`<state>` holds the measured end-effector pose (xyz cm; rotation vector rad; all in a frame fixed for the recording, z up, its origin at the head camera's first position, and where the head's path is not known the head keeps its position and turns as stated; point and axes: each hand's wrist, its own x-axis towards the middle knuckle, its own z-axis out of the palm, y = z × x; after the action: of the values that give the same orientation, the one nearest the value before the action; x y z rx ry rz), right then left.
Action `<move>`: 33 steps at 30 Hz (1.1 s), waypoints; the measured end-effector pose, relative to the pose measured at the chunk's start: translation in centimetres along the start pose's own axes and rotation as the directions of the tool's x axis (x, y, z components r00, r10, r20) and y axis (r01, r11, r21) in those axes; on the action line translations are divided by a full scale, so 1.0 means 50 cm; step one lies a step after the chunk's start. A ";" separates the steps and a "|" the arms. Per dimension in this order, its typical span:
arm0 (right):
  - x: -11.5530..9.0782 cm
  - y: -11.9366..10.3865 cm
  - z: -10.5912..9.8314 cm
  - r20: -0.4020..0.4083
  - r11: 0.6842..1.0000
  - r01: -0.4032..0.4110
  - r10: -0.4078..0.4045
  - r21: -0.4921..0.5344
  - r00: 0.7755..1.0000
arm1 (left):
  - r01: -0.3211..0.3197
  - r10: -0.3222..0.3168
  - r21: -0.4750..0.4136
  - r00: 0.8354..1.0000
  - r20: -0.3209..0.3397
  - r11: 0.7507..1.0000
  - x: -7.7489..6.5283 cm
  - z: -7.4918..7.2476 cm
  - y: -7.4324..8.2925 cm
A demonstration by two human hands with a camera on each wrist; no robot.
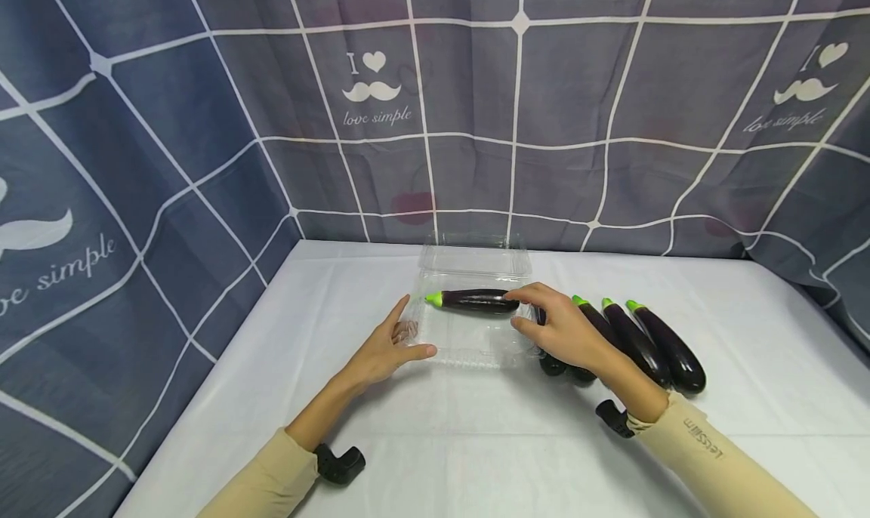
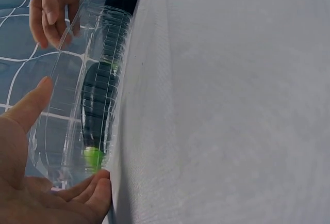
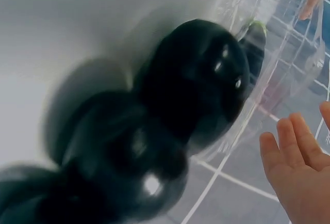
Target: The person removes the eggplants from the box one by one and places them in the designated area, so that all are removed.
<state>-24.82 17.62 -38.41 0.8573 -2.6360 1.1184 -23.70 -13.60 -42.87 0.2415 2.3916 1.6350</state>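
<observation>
A clear plastic clamshell box (image 1: 462, 346) lies on the table with its lid (image 1: 476, 260) folded back toward the curtain. Inside it, toward the hinge, one dark purple eggplant (image 1: 467, 300) lies crosswise, its green stem end pointing left. My left hand (image 1: 382, 353) is at the box's left side, thumb spread; in the left wrist view its fingers (image 2: 98, 193) touch or nearly touch the box's end. My right hand (image 1: 563, 328) hovers over the box's right side near the eggplant's blunt end, fingers extended and loosely bent, holding nothing. Contact with that eggplant is unclear.
Several more eggplants (image 1: 669, 352) lie to the right of the box, partly hidden under my right hand and forearm. In the right wrist view their blunt ends (image 3: 198, 79) are close up. A grey checked curtain (image 1: 469, 87) stands behind the white-covered table (image 1: 435, 473).
</observation>
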 end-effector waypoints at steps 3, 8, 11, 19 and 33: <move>0.015 -0.002 0.014 0.009 1.000 0.005 -0.005 0.017 1.000 | 0.009 -0.009 0.005 1.000 -0.007 1.000 -0.001 0.001 0.000; 0.040 -0.004 0.036 0.010 0.999 0.022 -0.022 0.029 1.000 | 0.013 -0.013 -0.005 1.000 -0.006 1.000 0.001 0.001 0.001; 0.053 -0.003 0.048 0.015 0.999 0.019 -0.019 0.033 1.000 | 0.006 -0.006 -0.004 1.000 -0.004 1.000 0.002 0.001 0.001; 0.084 0.012 0.071 0.038 1.000 -0.024 0.023 0.006 0.999 | 0.002 -0.002 -0.009 1.000 0.001 1.000 -0.001 0.001 0.006; 0.101 0.023 0.089 0.036 0.996 0.013 -0.010 -0.085 0.999 | 0.006 -0.006 -0.009 1.000 -0.009 1.000 -0.001 0.003 0.007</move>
<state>-29.28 12.90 -40.54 0.8821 -2.6817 0.9893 -23.64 -13.36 -42.59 0.2256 2.3889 1.6465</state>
